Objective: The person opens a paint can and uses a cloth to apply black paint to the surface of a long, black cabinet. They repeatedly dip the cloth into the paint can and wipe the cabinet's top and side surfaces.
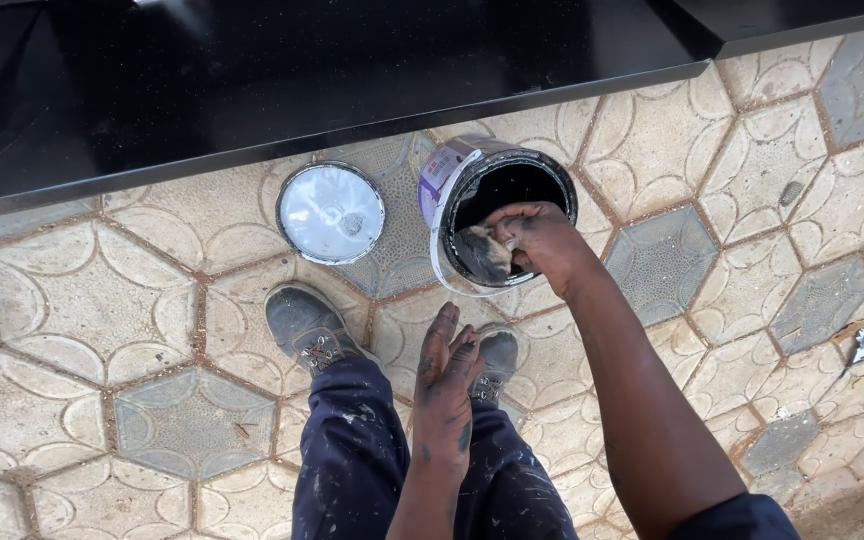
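The right hand [537, 240] is dipping into the open paint can [497, 212], its grip clenched on a paint-soaked rag [480, 252]. The left hand [449, 375] is hanging released at six o'clock. The lid [330, 213] is lying off at nine o'clock; the black panel [302, 80] already looks coated.

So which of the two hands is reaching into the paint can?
The right hand, dipping a paint-smeared rag into the open paint can. The left hand hangs flat and empty over the legs.
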